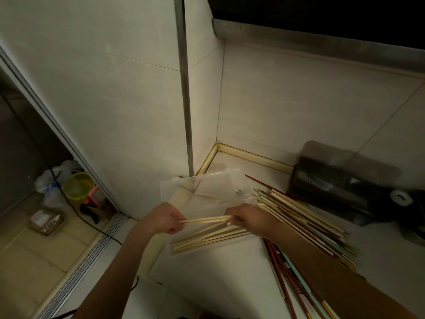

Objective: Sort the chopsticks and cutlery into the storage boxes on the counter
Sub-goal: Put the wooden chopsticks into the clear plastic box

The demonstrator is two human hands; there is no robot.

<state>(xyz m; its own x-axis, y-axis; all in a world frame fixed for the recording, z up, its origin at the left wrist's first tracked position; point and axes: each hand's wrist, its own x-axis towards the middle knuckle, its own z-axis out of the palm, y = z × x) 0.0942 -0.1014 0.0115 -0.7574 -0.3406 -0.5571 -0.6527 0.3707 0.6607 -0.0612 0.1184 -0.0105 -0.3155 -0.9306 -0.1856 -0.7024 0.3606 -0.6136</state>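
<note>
Chopsticks (205,220) between both hands

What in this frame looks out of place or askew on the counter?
The loose chopsticks right of the clear storage box lie in a mixed, fanned heap, colours jumbled and tips uneven. Both hands hold a pale pair above pale chopsticks. Nothing looks spilled or broken.

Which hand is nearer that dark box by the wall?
The right hand. It is over the clear box's right end, on the dark box's side. The left hand is further away, at the clear box's left end.
</note>
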